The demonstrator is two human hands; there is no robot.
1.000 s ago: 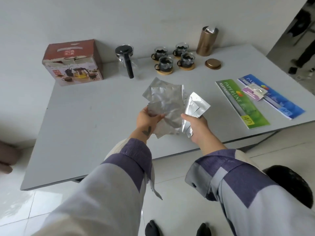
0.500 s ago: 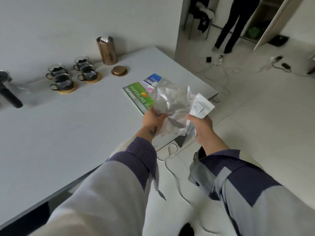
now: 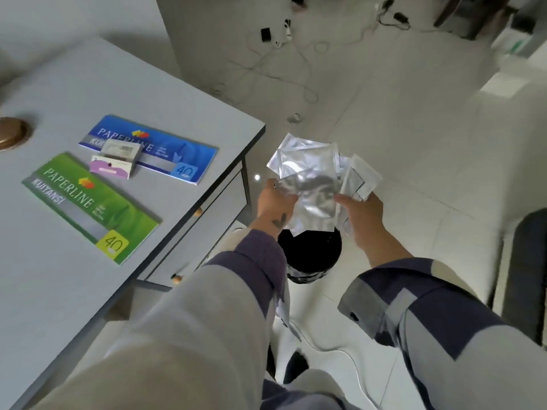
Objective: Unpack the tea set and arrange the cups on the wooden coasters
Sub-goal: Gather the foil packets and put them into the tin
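Fingers of the left hand [image 3: 273, 199] and right hand [image 3: 356, 213] curl round a bunch of silver foil packets [image 3: 310, 184], held above a black-lined bin [image 3: 310, 255] on the floor beside the table [image 3: 74, 291]; its contents cannot be made out. Green booklet [image 3: 88, 204] and blue booklet [image 3: 151, 147] read "PAPERLINE", each marked "40". No cups are in view.

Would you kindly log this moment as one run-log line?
left hand: grips foil pouches | right hand: grips pouches | above black bin
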